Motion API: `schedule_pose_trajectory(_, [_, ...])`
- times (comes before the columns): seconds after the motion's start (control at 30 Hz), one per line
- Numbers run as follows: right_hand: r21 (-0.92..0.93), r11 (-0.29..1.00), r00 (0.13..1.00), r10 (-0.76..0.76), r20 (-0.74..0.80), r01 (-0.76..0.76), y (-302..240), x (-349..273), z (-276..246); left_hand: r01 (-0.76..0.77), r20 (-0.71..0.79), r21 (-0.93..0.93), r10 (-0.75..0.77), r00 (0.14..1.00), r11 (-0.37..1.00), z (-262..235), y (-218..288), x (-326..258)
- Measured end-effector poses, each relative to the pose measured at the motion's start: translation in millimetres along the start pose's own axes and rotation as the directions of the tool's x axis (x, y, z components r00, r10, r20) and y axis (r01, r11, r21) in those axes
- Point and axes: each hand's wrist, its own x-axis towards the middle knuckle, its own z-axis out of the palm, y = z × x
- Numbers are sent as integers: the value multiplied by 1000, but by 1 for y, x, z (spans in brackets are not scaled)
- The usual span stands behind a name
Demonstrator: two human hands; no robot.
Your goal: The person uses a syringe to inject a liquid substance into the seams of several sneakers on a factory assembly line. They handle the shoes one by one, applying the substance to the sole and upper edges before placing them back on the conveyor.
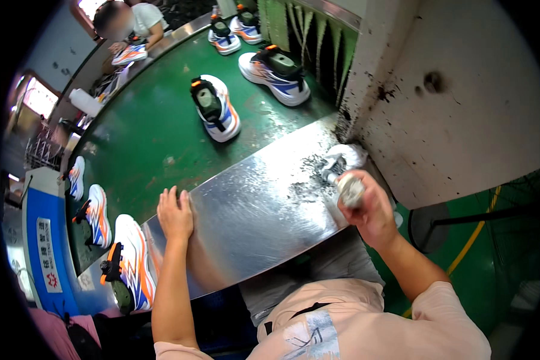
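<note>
My left hand [175,217] lies on the bare metal shelf [246,207] beside the green belt, fingers stretched out and holding nothing. My right hand [372,207] is closed around a short tool [350,191] with a worn, pale, rounded handle end and a metal shaft. Its far tip points at the shelf's right end, and I cannot make out its kind. Next to that tip lies a crumpled white thing [353,155]. Dark specks and smears [309,180] are scattered on the metal there. A white sneaker [219,111] with orange and blue trim stands on the belt beyond the shelf.
The green belt [144,135] carries several similar sneakers; one [276,75] stands by the green strip curtain [318,42]. Another shoe [135,261] rests at the near left. A stained panel [462,102] rises on the right. Across the belt, another person [147,21] handles a shoe.
</note>
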Motion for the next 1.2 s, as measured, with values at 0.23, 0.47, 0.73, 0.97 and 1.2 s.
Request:
schedule_pose_trajectory(0.23, [226,967,978,151,-144,-116,17,5,-10,-68,-62,22,69,996,997,3,-3,6])
schedule_pose_trajectory(0.47, [-194,980,999,40,-2,-39,30,-14,5,-16,-46,-34,14,999,999,0,8,5])
schedule_pose_trajectory(0.73, [-599,708,922,-209,327,373,40,-2,2,7,-65,-55,-10,998,998,1,4,-3])
schedule_pose_trajectory(0.97, [-731,515,894,-254,369,448,66,4,-8,7,-84,-91,-15,996,996,2,7,-2])
schedule_pose_trajectory(1.2, [-749,540,923,-216,317,384,51,6,2,-2,-113,-62,-5,994,998,2,6,-4])
